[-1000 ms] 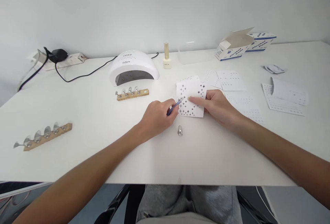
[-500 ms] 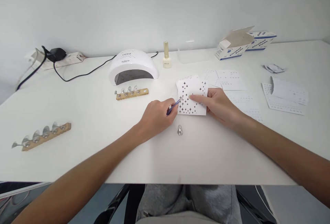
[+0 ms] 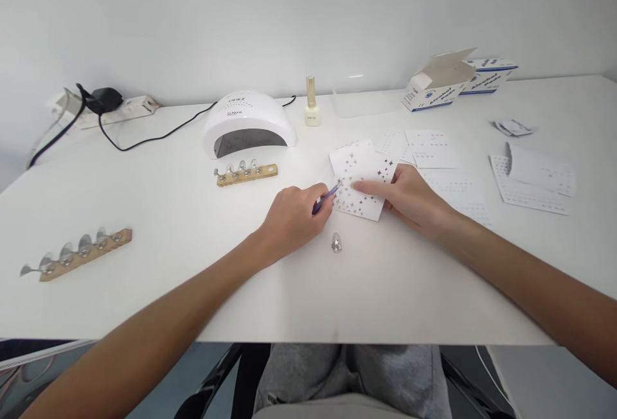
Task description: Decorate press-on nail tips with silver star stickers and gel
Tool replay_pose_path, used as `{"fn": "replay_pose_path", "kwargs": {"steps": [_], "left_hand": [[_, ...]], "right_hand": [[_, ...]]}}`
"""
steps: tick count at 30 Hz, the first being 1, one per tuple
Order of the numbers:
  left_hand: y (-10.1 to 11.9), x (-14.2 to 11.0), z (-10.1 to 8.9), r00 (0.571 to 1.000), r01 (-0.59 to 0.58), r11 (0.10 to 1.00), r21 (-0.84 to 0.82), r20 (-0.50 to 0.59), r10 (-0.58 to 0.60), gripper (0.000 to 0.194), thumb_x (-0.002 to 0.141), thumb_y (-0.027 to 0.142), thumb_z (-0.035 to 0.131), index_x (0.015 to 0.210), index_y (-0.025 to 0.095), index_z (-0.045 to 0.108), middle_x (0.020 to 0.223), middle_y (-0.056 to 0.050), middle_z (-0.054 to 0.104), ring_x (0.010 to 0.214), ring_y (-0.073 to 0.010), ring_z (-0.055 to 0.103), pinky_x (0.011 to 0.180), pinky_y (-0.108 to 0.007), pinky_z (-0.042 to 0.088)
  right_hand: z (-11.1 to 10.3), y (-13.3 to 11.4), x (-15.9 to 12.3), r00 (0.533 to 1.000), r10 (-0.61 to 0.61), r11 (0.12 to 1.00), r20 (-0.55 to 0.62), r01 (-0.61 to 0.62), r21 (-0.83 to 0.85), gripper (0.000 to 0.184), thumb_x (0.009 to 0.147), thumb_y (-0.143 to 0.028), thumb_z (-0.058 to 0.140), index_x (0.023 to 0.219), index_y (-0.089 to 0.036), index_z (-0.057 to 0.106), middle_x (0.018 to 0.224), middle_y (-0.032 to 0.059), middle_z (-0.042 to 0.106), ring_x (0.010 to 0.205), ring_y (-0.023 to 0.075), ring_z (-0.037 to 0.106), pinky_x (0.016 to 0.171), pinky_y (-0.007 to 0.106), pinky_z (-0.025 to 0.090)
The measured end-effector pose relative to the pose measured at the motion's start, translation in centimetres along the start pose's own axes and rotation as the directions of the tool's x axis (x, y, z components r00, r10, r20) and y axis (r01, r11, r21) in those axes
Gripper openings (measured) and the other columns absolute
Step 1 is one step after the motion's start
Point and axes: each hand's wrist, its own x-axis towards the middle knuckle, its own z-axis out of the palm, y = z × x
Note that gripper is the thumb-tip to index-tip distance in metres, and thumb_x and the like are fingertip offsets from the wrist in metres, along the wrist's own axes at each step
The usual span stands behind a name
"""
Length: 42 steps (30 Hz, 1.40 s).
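Note:
My left hand (image 3: 299, 216) is closed around slim purple tweezers (image 3: 326, 198), whose pale tips meet the face of a white sticker sheet (image 3: 359, 204). Dark and silvery four-pointed stars cover that sheet. My right hand (image 3: 409, 200) grips the sheet from its right side, thumb on the front and fingers behind. Below the sheet, a single clear nail tip with a silver base (image 3: 336, 243) stands on the table. To the left, a wooden strip (image 3: 247, 175) bears several clear nail tips, and another such strip (image 3: 87, 255) lies further left.
A white nail lamp (image 3: 248, 123) stands at the back, with a polish bottle (image 3: 312, 107) right of it. More sticker sheets (image 3: 456, 191) lie beyond my right hand; others (image 3: 535, 178) lie further right. Alcohol pad boxes (image 3: 436, 88) stand by the wall. A power strip (image 3: 137, 108) lies back left.
The sticker sheet has turned and tilted in my right hand, its lower edge now slanting and its stars catching more light. Both hands stay nearly in place.

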Motion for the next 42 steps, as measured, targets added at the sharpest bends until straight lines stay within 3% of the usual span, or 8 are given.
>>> {"fn": "replay_pose_path", "kwargs": {"steps": [6,11,22,32,42], "left_hand": [[0.08,0.11,-0.01,1.000,-0.002,1.000,0.002,0.005,0.002,0.025,0.088,0.031,0.045,0.068,0.018,0.053,0.044,0.007,0.029,0.043,-0.0070,0.020,0.047,-0.023,0.022],[0.04,0.03,0.02,1.000,-0.004,1.000,0.007,0.002,0.004,0.025,0.088,0.031,0.045,0.068,0.018,0.053,0.044,0.007,0.030,0.043,-0.0069,0.020,0.048,-0.024,0.022],[0.00,-0.01,0.21,0.999,-0.038,0.998,0.041,-0.013,0.038,0.025,0.088,0.030,0.044,0.067,0.017,0.051,0.044,0.007,0.028,0.044,-0.0069,0.018,0.048,-0.024,0.022],[0.13,-0.13,0.21,0.998,-0.054,0.998,0.012,-0.033,0.054,0.025,0.089,0.028,0.043,0.067,0.017,0.051,0.045,0.007,0.026,0.045,-0.0069,0.016,0.049,-0.024,0.021],[0.24,-0.06,0.09,0.998,-0.055,0.998,-0.009,-0.015,0.055,0.026,0.090,0.028,0.042,0.068,0.017,0.049,0.046,0.007,0.026,0.045,-0.0071,0.017,0.049,-0.025,0.021]], "right_hand": [[-0.14,-0.01,0.06,0.998,0.017,0.998,0.067,-0.021,0.056,0.016,0.073,-0.029,0.075,0.085,-0.019,0.073,0.101,0.0081,0.073,0.092,0.0246,0.069,0.080,0.035,0.057],[-0.09,-0.19,-0.01,0.998,0.041,0.997,0.052,-0.044,0.058,0.019,0.070,-0.030,0.078,0.085,-0.019,0.073,0.100,0.0081,0.074,0.088,0.0240,0.070,0.078,0.035,0.058],[0.05,-0.66,-0.26,0.994,0.107,0.991,0.033,-0.109,0.080,0.017,0.077,-0.033,0.073,0.087,-0.018,0.074,0.095,0.0081,0.074,0.081,0.0192,0.070,0.070,0.028,0.057],[-0.29,-0.69,-0.32,0.983,0.153,0.978,0.099,-0.165,0.125,0.026,0.078,-0.038,0.071,0.096,-0.020,0.072,0.105,0.0085,0.072,0.091,0.0210,0.068,0.081,0.032,0.057],[-0.19,-0.76,-0.35,0.980,0.179,0.978,0.089,-0.187,0.093,0.027,0.076,-0.039,0.073,0.094,-0.018,0.073,0.103,0.0092,0.072,0.094,0.0225,0.067,0.078,0.030,0.056]]}}
